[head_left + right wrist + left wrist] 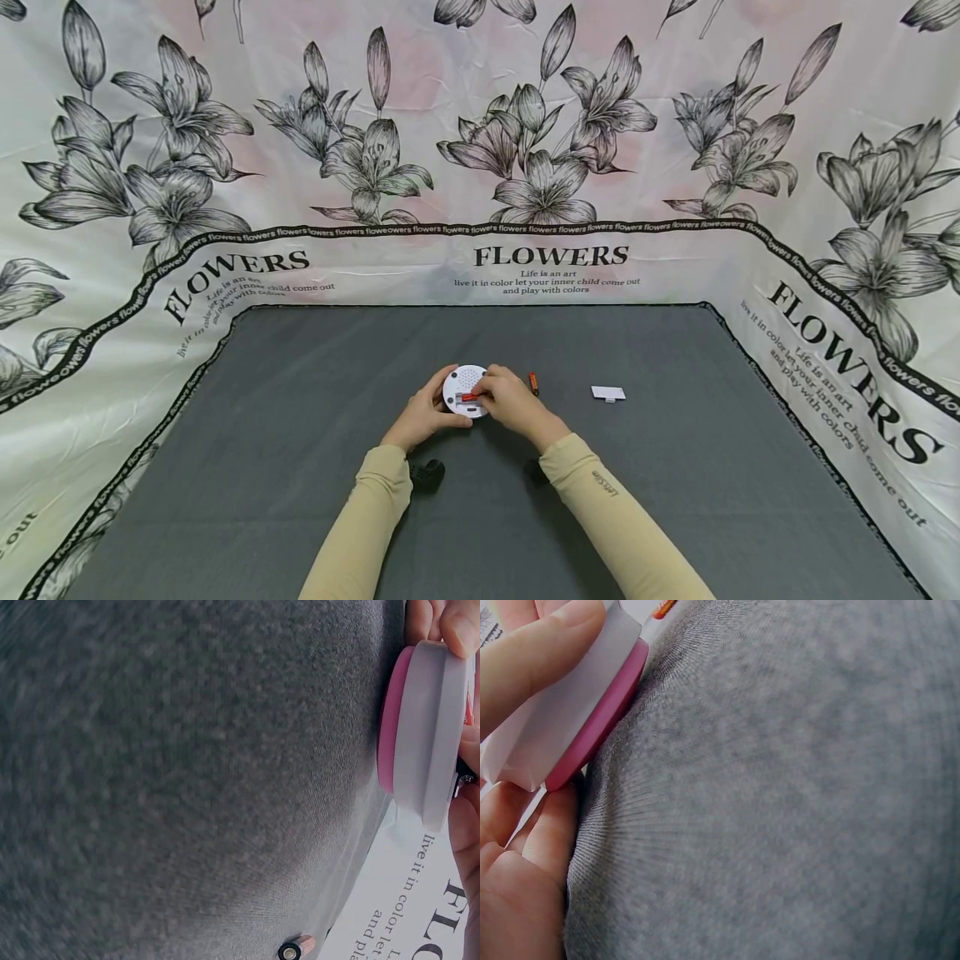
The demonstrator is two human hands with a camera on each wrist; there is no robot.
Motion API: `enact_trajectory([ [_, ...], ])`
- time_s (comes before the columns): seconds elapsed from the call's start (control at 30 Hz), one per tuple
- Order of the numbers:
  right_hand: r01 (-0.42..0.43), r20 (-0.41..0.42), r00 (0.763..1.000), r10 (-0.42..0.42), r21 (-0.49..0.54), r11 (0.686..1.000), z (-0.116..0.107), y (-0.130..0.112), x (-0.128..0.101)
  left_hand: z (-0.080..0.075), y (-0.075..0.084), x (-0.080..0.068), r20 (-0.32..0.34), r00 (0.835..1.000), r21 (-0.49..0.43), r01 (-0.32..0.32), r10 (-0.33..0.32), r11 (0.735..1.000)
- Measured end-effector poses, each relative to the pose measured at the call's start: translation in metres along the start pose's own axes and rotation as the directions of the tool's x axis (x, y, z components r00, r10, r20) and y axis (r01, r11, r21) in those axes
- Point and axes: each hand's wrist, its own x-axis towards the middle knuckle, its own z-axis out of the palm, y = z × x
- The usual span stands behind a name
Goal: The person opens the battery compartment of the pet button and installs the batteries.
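Observation:
A round white device with a perforated patch and a battery compartment faces up; its other side is pink, as both wrist views show. Thumb and fingers of my left hand grip its rim from the left. My right hand pinches a red battery at the compartment, its fingers covering the right part of the device. A second battery, orange-red with a black end, lies on the grey cloth just beyond my right hand.
A small white battery cover with a tab lies farther right on the grey cloth. A white flower-printed fabric with lettering rises at the back and both sides. Dark wrist cameras sit under the cuffs.

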Motion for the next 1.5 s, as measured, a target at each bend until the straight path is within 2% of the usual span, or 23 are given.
enact_trajectory([
  [0.23,0.010,-0.007,1.000,-0.010,-0.008,1.000,0.001,0.000,0.000,0.000,0.000,0.000,-0.003,1.000,0.019,-0.004,0.004,1.000],
  [0.37,0.013,-0.005,1.000,-0.013,0.032,0.999,-0.001,0.001,-0.003,0.000,-0.001,0.000,-0.008,1.000,0.015,-0.002,0.002,1.000],
  [0.5,-0.042,-0.025,0.999,0.045,0.100,0.994,-0.001,0.005,-0.007,-0.001,-0.001,0.000,-0.015,1.000,0.025,0.004,-0.003,1.000],
  [0.73,-0.126,-0.154,0.975,0.159,0.208,0.970,0.005,0.016,-0.013,0.000,-0.005,0.000,-0.022,1.000,0.026,0.001,0.000,1.000],
  [0.83,-0.158,-0.163,0.964,0.209,0.277,0.948,0.008,0.019,-0.015,0.001,-0.007,0.000,-0.023,1.000,0.022,0.002,-0.002,1.000],
  [1.0,-0.249,-0.123,0.941,0.317,0.383,0.889,0.012,0.021,-0.017,0.002,-0.009,-0.001,-0.027,1.000,0.032,-0.002,0.002,0.999],
  [1.23,-0.321,-0.069,0.919,0.389,0.441,0.838,0.014,0.023,-0.016,0.002,-0.010,0.000,-0.026,1.000,0.039,-0.001,0.002,0.999],
  [1.5,-0.419,0.038,0.881,0.472,0.528,0.739,0.008,0.020,-0.006,0.001,-0.005,0.002,-0.029,0.999,0.039,-0.015,0.016,0.999],
])
